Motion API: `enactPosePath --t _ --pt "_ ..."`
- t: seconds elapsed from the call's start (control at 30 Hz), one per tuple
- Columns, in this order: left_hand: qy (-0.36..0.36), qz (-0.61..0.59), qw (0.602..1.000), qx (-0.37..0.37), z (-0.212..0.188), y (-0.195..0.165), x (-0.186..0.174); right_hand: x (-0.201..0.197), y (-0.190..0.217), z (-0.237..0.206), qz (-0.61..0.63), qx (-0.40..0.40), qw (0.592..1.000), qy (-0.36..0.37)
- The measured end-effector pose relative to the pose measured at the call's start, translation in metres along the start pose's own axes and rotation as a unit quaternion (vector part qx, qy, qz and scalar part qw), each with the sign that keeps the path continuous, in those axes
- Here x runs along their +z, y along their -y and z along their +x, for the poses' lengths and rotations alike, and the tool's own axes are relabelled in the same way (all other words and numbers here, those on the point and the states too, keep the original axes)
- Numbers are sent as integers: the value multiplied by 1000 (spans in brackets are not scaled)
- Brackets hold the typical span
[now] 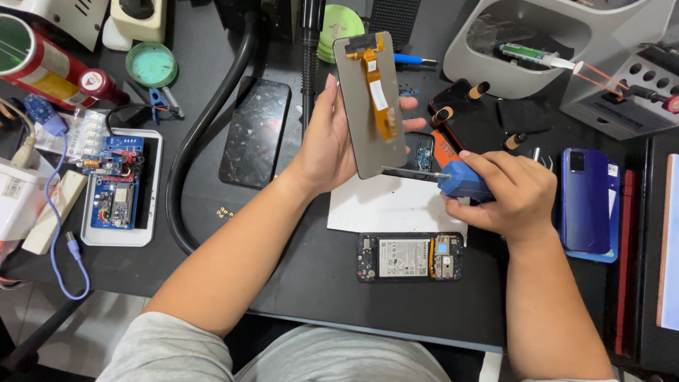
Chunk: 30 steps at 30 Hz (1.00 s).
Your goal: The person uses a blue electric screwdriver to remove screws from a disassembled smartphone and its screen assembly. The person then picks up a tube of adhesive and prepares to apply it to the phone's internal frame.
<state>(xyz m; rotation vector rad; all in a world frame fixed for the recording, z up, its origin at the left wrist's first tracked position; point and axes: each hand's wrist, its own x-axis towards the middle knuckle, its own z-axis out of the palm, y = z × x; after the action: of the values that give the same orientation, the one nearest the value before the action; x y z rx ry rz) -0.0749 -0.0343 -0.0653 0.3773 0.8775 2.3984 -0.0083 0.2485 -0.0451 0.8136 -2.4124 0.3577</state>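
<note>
Black repair counter (311,269), cluttered: display panel held up, tool tip at its lower edge.

We hold the grey display panel (370,106) in our left hand (329,145), fingers clamped around its left edge and back, orange flex cable facing us. Its long axis runs near upright, tilted slightly left at the top. Our right hand (513,194) is closed around a blue-handled tool (460,178), whose thin metal tip points left and meets the panel's lower right corner. The panel lies up and to the left of the right hand, directly beside it. Below both, an opened phone body (410,257) lies flat, long axis left to right, just beneath a white sheet (385,209). A blue phone (588,201) rests well to the right.
</note>
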Motion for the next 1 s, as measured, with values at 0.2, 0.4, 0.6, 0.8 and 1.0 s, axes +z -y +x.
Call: enactPosePath --t 0.2,0.4,0.6,0.8,1.0 --pt "-5 -44 999 -14 0 -2 1 3 3 -1 4 3 1000 6" --pt "6 -35 999 -12 -2 0 -1 3 4 0 5 -3 1000 4" --pt "17 -41 999 23 -1 5 -6 2 9 2 -4 3 1000 12" --pt "-22 -22 998 46 -4 8 -1 6 39 5 101 117 988 -17" --pt "-1 -67 998 8 -8 15 13 8 64 11 151 127 980 -27"
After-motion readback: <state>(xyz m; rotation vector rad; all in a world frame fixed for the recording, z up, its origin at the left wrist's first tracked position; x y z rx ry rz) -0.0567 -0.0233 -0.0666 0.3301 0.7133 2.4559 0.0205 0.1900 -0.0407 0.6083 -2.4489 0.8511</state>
